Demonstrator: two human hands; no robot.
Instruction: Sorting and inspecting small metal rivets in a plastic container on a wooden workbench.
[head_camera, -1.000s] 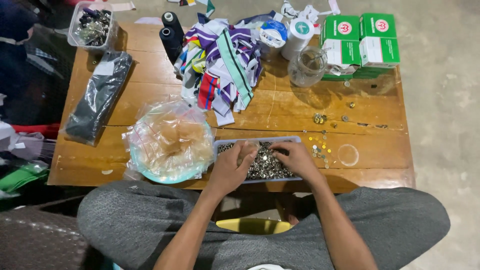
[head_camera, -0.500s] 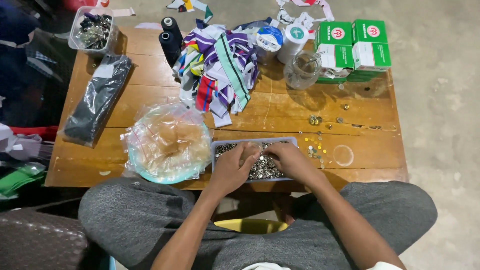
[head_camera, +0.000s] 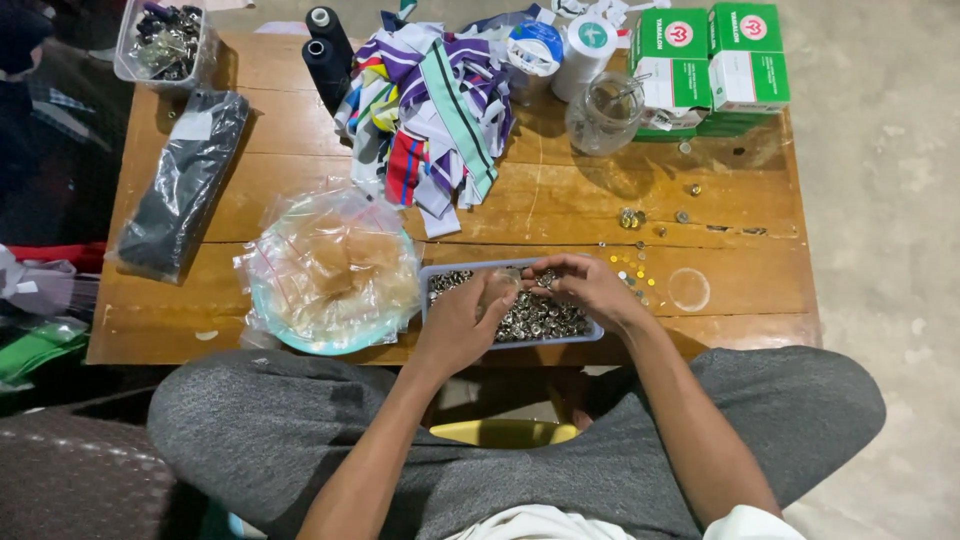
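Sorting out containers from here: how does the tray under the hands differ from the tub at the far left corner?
The tray is shallow and bluish; the tub is deep and clear. The tray sits at the near edge, with both the left hand and right hand over it; the tub stands untouched. Both hold small metal parts.

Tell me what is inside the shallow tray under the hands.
The tray holds a heap of small silvery metal pieces. The left hand and right hand cover part of the heap, so what lies beneath them is hidden.
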